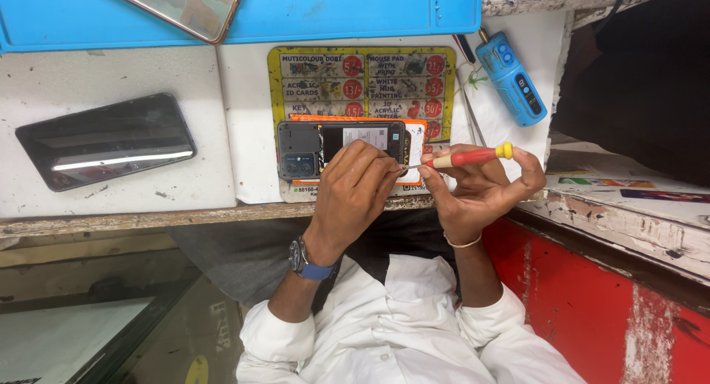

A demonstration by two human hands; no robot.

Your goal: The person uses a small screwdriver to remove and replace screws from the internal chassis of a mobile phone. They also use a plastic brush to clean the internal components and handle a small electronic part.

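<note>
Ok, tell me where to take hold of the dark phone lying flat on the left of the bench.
Pinch the dark phone across its two long edges near the middle, hand coming straight down from above. It lies flat, glass up, slightly tilted on the white bench top, with bare surface along both long sides.

- Left hand (353,193), wrist bent, fingers curled downward and pressed flat.
- Right hand (477,188) beside it, fingers pinched closed, palm turned up.

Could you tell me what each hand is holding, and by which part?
Right hand grips the screwdriver by its red handle; left hand presses on the opened phone.
</note>
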